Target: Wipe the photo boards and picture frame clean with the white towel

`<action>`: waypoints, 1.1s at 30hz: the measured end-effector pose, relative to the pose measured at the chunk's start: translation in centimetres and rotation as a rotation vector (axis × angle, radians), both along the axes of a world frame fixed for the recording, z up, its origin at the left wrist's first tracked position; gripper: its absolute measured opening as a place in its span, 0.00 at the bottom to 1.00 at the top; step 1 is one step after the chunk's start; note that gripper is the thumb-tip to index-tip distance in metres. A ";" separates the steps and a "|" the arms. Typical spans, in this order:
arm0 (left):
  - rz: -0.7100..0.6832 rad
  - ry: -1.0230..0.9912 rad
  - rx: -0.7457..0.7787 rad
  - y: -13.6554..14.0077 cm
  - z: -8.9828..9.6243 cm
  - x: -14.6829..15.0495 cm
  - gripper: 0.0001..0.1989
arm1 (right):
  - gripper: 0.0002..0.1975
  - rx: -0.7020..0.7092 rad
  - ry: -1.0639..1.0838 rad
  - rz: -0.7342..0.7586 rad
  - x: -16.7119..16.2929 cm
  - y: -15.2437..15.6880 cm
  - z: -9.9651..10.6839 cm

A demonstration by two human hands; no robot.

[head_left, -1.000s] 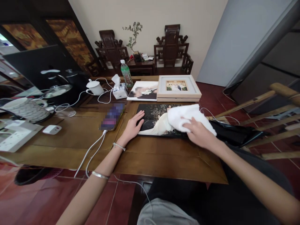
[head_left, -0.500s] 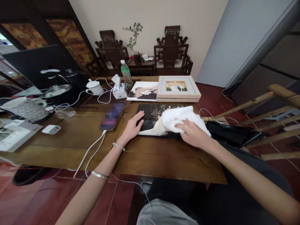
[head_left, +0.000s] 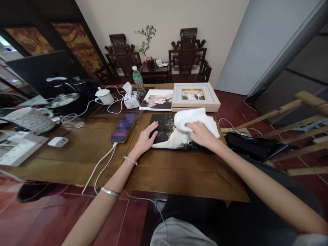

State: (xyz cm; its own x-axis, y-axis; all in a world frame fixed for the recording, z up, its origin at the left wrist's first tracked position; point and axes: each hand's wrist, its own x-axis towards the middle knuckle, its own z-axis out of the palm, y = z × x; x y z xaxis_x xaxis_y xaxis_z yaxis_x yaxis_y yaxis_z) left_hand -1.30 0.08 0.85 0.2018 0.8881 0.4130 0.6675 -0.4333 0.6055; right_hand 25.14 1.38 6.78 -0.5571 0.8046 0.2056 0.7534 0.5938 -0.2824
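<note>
A dark photo panel (head_left: pixel 164 131) with a pale flowing gown printed on it lies flat on the wooden table (head_left: pixel 164 174). My left hand (head_left: pixel 146 137) rests at its left edge, fingers stretched out, holding nothing. A folded white towel (head_left: pixel 191 118) is gripped in my right hand (head_left: pixel 202 133) and covers the panel's upper right part. Under the towel, that part of the picture is hidden. Behind the panel lie a white-edged photo print (head_left: pixel 156 99) and a light wooden picture frame (head_left: pixel 196 97).
Left of the panel lies a phone (head_left: pixel 123 127) with a white cable. Farther back stand a tissue box (head_left: pixel 131 99), a green-labelled bottle (head_left: pixel 138 81) and a lidded white cup (head_left: pixel 104 95). A power strip (head_left: pixel 15 150) sits far left; a wooden chair (head_left: pixel 287 112) stands right.
My right hand has slid the towel up and to the left over the panel, uncovering more of its lower right part. My left hand stays in place.
</note>
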 end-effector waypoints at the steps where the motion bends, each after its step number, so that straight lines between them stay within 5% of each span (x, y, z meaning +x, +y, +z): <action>1: 0.001 0.001 0.002 0.0 0.0 0.0 0.20 | 0.22 0.002 -0.007 0.018 0.1 -1.6 -0.2; 6: 0.002 0.004 0.003 0.1 -0.1 0.1 0.19 | 0.23 -0.083 -0.057 0.133 0.1 -9.6 -0.2; 10: 0.002 0.006 0.001 0.1 -0.1 0.1 0.20 | 0.24 -0.180 -0.059 0.219 -0.7 -11.9 0.6; 14: -0.002 0.008 -0.006 0.1 0.0 0.0 0.20 | 0.23 -0.150 -0.055 0.199 -1.7 -8.9 0.9; 24: -0.008 -0.003 -0.019 0.0 0.1 0.0 0.20 | 0.22 -0.037 -0.009 0.029 -2.7 4.7 1.3; 28: -0.010 -0.007 -0.022 0.0 0.1 0.0 0.20 | 0.22 -0.021 -0.004 0.010 -3.0 4.2 1.0; 33: -0.006 -0.028 -0.023 0.1 0.0 0.0 0.20 | 0.24 -0.041 -0.081 0.108 -3.3 -2.7 0.3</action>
